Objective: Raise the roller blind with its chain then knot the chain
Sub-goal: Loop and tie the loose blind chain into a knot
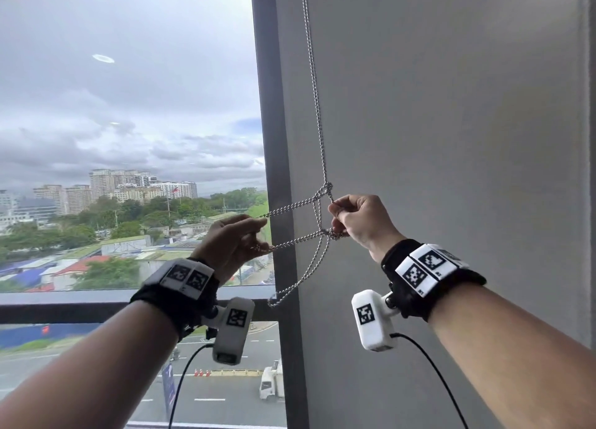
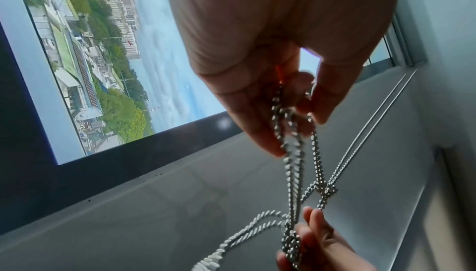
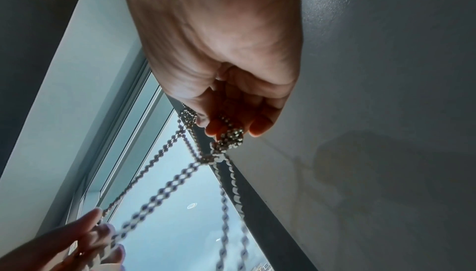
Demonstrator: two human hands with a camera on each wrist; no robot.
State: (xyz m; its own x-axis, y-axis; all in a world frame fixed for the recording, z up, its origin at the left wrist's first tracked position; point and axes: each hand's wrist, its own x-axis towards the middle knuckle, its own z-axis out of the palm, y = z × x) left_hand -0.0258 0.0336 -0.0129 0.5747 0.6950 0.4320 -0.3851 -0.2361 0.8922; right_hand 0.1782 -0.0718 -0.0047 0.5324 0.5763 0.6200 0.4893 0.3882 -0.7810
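Note:
A silver ball chain (image 1: 317,112) hangs down beside the dark window frame (image 1: 274,138) and crosses itself in a knot (image 1: 327,187). My left hand (image 1: 235,238) pinches two strands of it that stretch rightward. My right hand (image 1: 358,219) grips the chain at a second tangle (image 1: 332,233), fingers curled. A loose loop (image 1: 290,286) of chain hangs below between the hands. In the left wrist view my fingers (image 2: 260,132) hold the chain (image 2: 291,153); in the right wrist view a bunched knot (image 3: 229,139) sits at my fingertips (image 3: 257,128). The blind itself is not in view.
A grey wall (image 1: 451,138) fills the right side. The window glass (image 1: 129,138) shows sky, buildings and a road far below. A horizontal frame bar (image 1: 96,303) crosses the window under my left wrist. Cables hang from both wrist cameras.

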